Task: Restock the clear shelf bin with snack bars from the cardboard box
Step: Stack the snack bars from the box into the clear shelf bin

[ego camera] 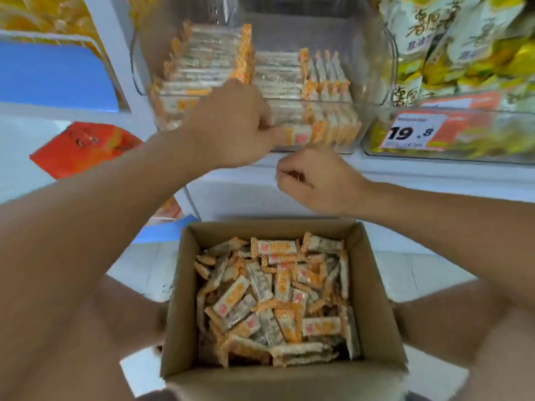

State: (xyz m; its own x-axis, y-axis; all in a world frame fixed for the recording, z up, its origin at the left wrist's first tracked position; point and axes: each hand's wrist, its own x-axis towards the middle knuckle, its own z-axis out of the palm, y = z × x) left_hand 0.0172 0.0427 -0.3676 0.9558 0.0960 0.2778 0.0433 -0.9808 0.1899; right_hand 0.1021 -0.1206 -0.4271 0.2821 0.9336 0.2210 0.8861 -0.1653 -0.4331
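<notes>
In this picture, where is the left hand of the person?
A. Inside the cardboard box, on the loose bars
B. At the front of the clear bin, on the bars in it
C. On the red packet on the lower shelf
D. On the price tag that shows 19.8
B: the left hand reaches into the front of the clear bin and touches the snack bars there, well above the cardboard box.

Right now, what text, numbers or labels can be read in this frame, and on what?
"19.8": price tag on the neighbouring bin's front.
Large Chinese characters on the yellow-green bags: too blurred to transcribe.
Red marks on snack bars in the cardboard box: unreadable.
</notes>
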